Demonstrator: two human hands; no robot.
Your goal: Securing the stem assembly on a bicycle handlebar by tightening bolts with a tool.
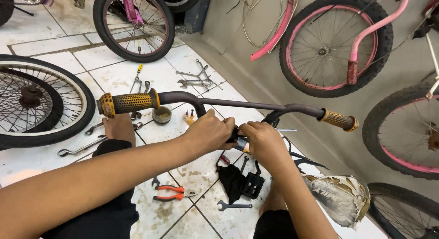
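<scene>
- Orange-handled pliers [170, 193] and a spanner [233, 205] lie on the tiled floor [114, 74]
- Left hand [211, 131] and right hand [263, 143], fingers closed, grip the handlebar [238, 104] stem at centre
- Pink-rimmed wheel [336, 45] leans beyond

Two bare forearms, no sleeves in view, no watch, no rings, no gloves. Left hand [211, 131] and right hand [261, 140] bare, fingers uncovered, nails short as far as visible. Black shorts [114, 211] on left leg, hem at the knee; black hem of same on right leg, low in frame. Bare knees and shins below. Left foot [120, 128] bare, no shoe or sock. Right foot hidden
</scene>
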